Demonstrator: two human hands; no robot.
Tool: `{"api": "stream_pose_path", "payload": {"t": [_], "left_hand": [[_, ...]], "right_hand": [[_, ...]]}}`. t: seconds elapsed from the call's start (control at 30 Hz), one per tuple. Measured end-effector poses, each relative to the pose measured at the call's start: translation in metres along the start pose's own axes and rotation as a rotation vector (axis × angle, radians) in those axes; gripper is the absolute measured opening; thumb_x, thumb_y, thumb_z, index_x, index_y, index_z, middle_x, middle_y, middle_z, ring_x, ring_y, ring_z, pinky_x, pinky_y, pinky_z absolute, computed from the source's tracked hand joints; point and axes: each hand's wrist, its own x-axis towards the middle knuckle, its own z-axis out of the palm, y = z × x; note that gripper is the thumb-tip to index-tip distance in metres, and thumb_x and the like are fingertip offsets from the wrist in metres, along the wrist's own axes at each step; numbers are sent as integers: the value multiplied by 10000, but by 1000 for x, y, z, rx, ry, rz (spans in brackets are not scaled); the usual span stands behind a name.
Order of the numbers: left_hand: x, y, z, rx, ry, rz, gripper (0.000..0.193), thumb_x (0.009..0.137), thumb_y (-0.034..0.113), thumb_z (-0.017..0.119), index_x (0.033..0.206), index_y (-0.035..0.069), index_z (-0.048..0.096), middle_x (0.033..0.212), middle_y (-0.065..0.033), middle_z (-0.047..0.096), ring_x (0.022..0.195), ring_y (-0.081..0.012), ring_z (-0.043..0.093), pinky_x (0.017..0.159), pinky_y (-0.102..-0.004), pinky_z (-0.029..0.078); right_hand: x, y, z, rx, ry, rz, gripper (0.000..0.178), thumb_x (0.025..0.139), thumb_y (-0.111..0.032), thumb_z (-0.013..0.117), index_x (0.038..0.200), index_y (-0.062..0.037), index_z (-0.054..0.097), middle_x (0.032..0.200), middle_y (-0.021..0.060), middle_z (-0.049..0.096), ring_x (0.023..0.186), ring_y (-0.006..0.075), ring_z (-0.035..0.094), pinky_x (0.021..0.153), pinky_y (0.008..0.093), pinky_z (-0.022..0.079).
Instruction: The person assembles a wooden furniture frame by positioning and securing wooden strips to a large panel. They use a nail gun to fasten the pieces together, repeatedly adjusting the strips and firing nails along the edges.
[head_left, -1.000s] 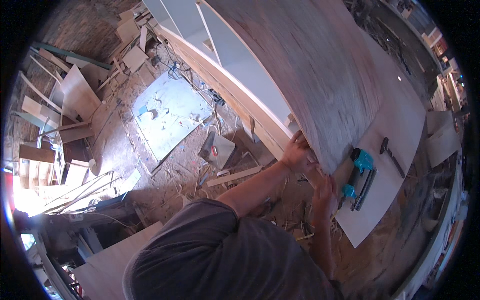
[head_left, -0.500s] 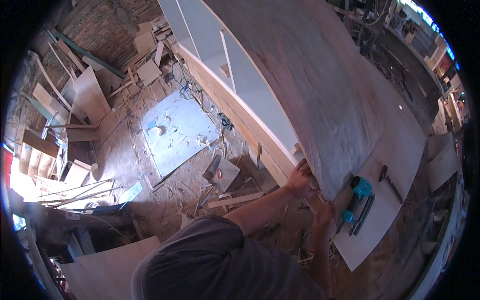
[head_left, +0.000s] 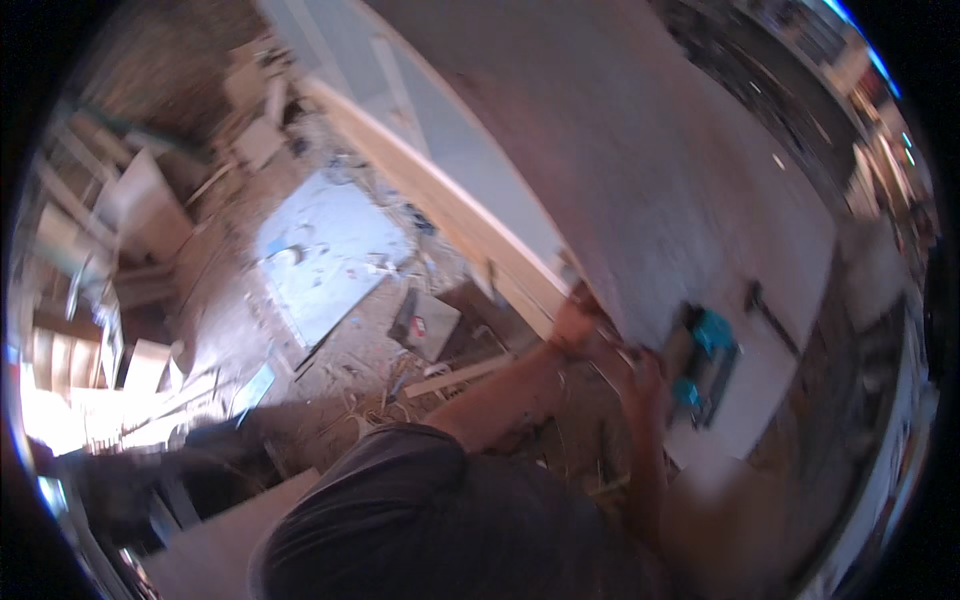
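Observation:
A large brown plywood sheet (head_left: 600, 140) lies over a long pale cabinet frame (head_left: 440, 185), its edge lifted and bowed. At the sheet's near corner my left hand (head_left: 575, 325) is closed on the edge, beside the end of the frame. Just to its right, my right hand (head_left: 647, 378) is closed near the same corner; blur hides what its fingers hold. A teal and black nail gun (head_left: 708, 345) rests right of my right hand. Farther right lies a dark hammer (head_left: 772, 318).
A pale blue-white board (head_left: 330, 250) with scraps on it lies on the littered floor at left. Wood offcuts (head_left: 145, 205) lean by the brick wall. A narrow wood strip (head_left: 460, 374) lies under my left forearm. Machinery (head_left: 790, 110) stands at the far right.
The view has shifted and blurred, so most things appear farther left and higher. Both hands stay at the sheet's near corner; the nail gun and hammer still lie to the right.

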Motion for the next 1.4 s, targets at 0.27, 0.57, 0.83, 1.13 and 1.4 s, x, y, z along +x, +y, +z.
{"api": "stream_pose_path", "payload": {"t": [0.27,0.57,0.83,1.13,1.4], "left_hand": [[6,38,-11,763,-89,353,489,634,519,863,954,159,781,1146,-79,695,1137,-306,615,1069,-517,368],[2,44,-15,650,-260,75,460,693,608,793,920,208,801,1205,-87,690,1309,-304,470,1194,-488,212],[-30,38,-35,833,-24,287,623,710,473,803,1178,76,695,1376,-132,583,1398,-290,419,1214,-478,225],[-316,-27,-202,775,-254,-532,385,784,395,751,1016,88,735,1116,-142,696,1007,-347,653,901,-460,499],[-497,-82,-310,506,-209,-1398,778,807,498,754,1343,-18,526,1243,-330,592,1157,-483,579,995,-510,470]], "right_hand": [[-8,24,14,-34,144,1,407,810,-93,696,1211,-90,622,1293,137,590,1154,373,587,932,471,502],[1,12,11,-117,174,8,345,852,-253,719,1131,-59,659,1081,136,683,1006,357,646,851,461,530],[12,1,23,-369,76,-25,405,876,-291,728,1167,-12,693,1055,212,683,964,393,653,822,480,540],[-19,12,23,-502,288,-116,363,907,-273,702,1153,-5,700,1045,219,695,948,410,655,848,495,525],[-151,-7,246,-183,-343,-4,207,849,-142,737,1044,-74,719,997,152,710,973,338,657,868,451,514]]}}
